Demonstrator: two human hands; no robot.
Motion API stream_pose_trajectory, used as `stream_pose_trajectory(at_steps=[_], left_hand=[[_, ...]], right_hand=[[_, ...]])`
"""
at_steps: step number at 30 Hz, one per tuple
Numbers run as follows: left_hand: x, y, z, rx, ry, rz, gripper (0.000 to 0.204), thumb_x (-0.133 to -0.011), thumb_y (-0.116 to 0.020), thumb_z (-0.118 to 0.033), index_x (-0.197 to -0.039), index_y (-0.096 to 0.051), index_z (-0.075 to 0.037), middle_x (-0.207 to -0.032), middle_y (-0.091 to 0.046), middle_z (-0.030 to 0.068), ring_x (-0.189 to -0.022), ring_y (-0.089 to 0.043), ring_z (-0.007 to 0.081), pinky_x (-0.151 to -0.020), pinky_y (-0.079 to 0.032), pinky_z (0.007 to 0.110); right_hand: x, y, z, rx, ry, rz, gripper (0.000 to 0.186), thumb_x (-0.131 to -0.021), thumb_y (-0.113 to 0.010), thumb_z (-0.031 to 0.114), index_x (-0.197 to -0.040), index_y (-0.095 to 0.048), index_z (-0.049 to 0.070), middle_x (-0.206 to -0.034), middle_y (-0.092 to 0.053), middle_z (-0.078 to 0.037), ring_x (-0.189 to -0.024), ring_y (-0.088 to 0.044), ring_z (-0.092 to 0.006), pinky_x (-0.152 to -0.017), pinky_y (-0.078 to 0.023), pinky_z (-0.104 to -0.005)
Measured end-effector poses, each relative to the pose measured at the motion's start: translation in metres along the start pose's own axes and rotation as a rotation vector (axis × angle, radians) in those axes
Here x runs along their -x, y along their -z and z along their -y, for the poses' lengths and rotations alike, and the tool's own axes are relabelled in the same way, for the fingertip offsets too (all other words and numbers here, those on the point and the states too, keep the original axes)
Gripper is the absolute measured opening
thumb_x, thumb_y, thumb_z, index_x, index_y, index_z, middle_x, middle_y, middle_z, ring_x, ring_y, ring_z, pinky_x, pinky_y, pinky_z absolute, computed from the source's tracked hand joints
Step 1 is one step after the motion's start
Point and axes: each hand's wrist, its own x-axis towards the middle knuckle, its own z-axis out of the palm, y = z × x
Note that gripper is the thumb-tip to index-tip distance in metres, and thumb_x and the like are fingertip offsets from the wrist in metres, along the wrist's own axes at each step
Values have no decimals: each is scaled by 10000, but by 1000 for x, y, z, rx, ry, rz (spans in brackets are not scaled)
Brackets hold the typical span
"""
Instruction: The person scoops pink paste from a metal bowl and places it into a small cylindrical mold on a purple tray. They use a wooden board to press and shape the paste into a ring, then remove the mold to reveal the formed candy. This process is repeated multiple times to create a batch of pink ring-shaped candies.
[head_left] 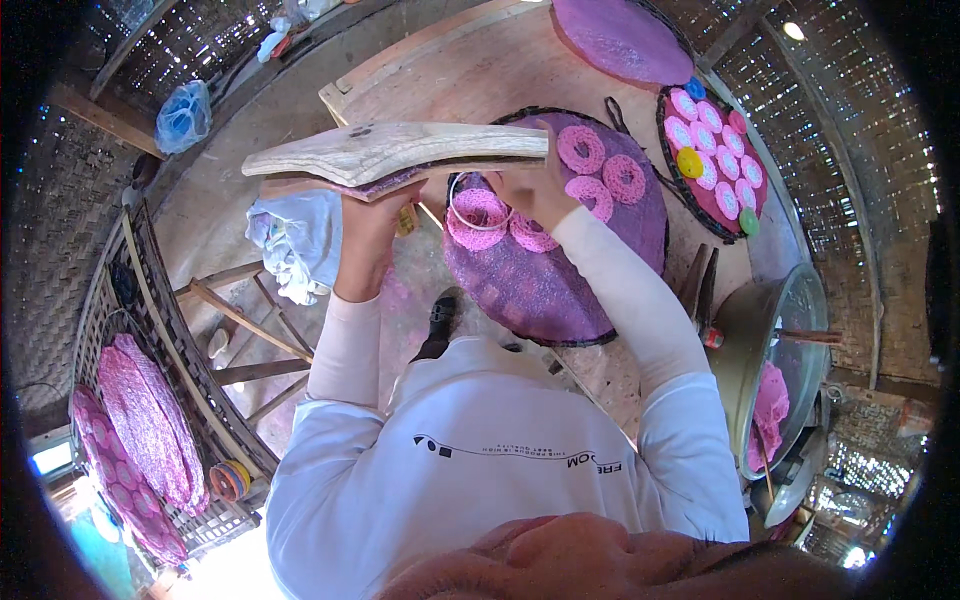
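Your left hand [372, 215] gripped the wooden press [395, 152] from beneath near its middle; your right hand [530, 185] clasped its far end. You did well to hold it level over the round tray [560, 290]. Its long axis ran sideways, hand to hand. Beyond your right hand lay pink noodle coils [600, 165].

- Woven bamboo walls [60, 230] all round; daylight through gaps.
- Wooden table [450, 70] ahead.
- Dirt floor [215, 190].
- Slatted rack [190, 370] at left.
- Blue bag [183, 113] on beam.
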Motion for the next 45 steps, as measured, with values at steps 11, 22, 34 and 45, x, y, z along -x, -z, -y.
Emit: stream_pose_trajectory(at_steps=[11, 22, 34, 45], left_hand=[[-2, 15, -1, 20, -8, -82, 145, -707, -648, 4, -838, -589, -16, -748, -585, 33, -643, -536, 122, -588, -432, 257], [4, 17, -1, -18, -45, -47, 129, -684, -607, 1, -810, -584, -20, -738, -576, 44, -646, -541, 143, -593, -415, 266], [14, 16, 14, -79, -55, -113, 158, -704, -640, -1, -858, -612, -27, -821, -612, 41, -757, -573, 151, -659, -449, 268], [20, -42, 54, -504, -716, 346, 298, -805, -642, -195, -1059, -579, -53, -1024, -588, 81, -920, -550, 190, -766, -465, 337]], right_hand=[[4, 49, 5, 29, -114, 45, 159, -721, -632, 261, -799, -663, 125, -923, -538, -59, -1005, -483, -216, -990, -216, -513], [-11, 59, 14, 90, 31, 98, 162, -741, -610, 243, -824, -657, 112, -940, -550, -81, -1030, -481, -236, -984, -212, -525], [109, 84, 67, 3, -449, 147, 131, -697, -622, 196, -656, -574, 81, -846, -496, -80, -913, -471, -257, -896, -262, -439], [58, 229, 48, -344, -124, -357, 438, -750, -657, 324, -1060, -561, 29, -1014, -569, -148, -930, -551, -318, -788, -436, -375]])
